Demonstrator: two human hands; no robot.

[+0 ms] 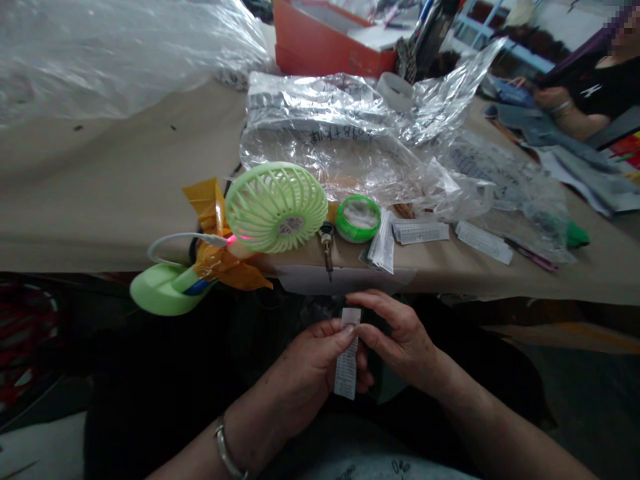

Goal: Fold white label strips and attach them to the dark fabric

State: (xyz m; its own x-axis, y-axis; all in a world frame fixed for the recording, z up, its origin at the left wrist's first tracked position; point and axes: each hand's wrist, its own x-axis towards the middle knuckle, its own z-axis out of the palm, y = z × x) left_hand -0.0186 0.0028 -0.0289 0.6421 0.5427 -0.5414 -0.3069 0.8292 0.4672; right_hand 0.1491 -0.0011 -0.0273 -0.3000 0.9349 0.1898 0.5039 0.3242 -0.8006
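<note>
My left hand [315, 360] holds a narrow white printed label strip [345, 373] upright, thumb pressed on its front, fingers behind it. Whether it is one label or a small stack I cannot tell. Close to its upper right edge is my right hand [400, 337], index finger and thumb spread apart, with nothing visible between them. The right thumb tip is beside the left thumb. On the table edge beyond lie more printed labels [421, 232], a fanned bunch of label strips [383, 243] and a single label sheet [483, 242].
A green fan [277, 208] is taped at the table edge with a white cable [167, 239]. Near it are a small screwdriver-like tool [327, 250] and a green round tub [358, 220]. Behind lie clear plastic bags [320, 147] and an orange box [330, 50]. Another person [607, 93] sits at right.
</note>
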